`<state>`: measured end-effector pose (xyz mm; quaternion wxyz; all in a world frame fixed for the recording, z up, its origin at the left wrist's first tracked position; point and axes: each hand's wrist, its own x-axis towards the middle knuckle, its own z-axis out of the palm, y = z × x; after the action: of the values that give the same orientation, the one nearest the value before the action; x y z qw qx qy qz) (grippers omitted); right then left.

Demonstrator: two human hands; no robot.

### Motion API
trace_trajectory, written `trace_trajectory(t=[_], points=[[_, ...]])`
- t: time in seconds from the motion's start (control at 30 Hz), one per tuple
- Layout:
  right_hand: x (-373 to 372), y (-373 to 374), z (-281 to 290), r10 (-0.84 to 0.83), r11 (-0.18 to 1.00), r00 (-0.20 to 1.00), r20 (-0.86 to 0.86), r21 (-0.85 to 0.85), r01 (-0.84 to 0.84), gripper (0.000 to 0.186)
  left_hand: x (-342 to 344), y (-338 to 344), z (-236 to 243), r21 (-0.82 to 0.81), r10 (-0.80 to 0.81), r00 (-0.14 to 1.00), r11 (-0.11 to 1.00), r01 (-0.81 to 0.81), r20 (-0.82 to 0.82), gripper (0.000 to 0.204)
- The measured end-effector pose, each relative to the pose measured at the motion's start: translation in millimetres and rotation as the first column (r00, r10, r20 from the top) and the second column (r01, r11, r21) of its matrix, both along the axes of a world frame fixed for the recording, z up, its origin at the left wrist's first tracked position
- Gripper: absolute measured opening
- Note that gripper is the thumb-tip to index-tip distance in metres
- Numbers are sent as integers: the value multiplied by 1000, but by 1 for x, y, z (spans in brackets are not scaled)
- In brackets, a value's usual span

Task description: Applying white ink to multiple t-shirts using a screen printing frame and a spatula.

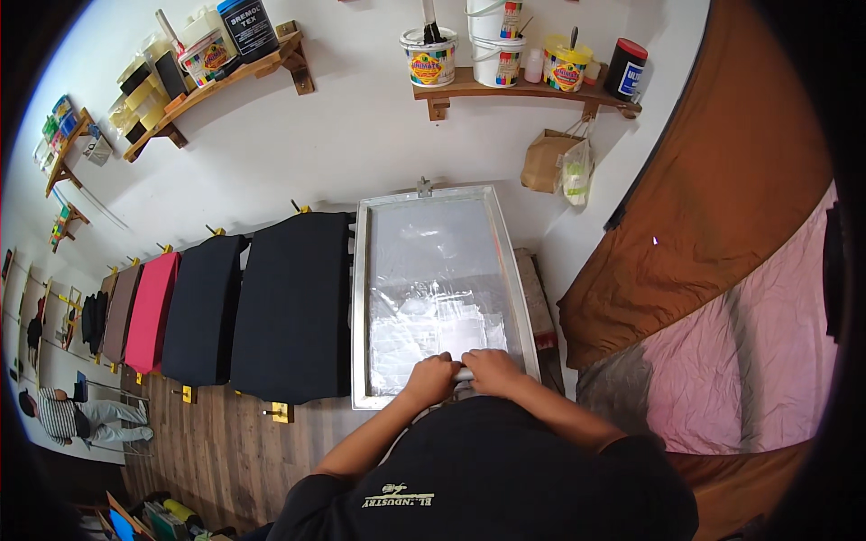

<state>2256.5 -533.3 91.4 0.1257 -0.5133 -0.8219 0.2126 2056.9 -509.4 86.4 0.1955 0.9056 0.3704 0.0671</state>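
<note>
A silkscreen frame (361,298) with pale metal edges lies in front of me, its far end under a small metal clamp (424,187). Clear film and whitish smears show on its mesh (433,239), mostly on the near half. At the near end, my left hand (434,378) and my right hand (492,371) sit side by side, fingers curled round a squeegee (464,373). Only a short greyish stretch of its handle shows between my hands; its blade is hidden. Left of the frame, a black garment (293,307) is stretched over a flat board.
More garment-covered boards, one with a pink garment (152,311), run leftward in a row. Wall shelves (478,88) hold tubs and tape rolls. Brown cloth (667,243) hangs at right beside pink fabric (722,370). Another person (81,417) stands at far left.
</note>
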Motion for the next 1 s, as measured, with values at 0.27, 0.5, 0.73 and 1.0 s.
trace_trajectory(t=[0.27, 0.5, 0.73, 1.0], points=[[10, 86, 6, -81, 996, 991, 103, -25, 84, 25, 20, 85, 2, 18, 123, 992, 992, -123, -14, 17], [15, 69, -1, -38, 997, 996, 85, -67, 44, 25, 25, 74, -4, 12, 33, 993, 999, -32, -117, 12], [9, 15, 5, 42, 981, 998, 43, -189, -33, 27, 12, 19, 11, -67, -29, 993, 998, 22, -117, 14], [10, 57, 7, -32, 996, 999, 43, -80, 35, 24, 16, 61, 16, -41, 66, 987, 997, -72, -144, 21]])
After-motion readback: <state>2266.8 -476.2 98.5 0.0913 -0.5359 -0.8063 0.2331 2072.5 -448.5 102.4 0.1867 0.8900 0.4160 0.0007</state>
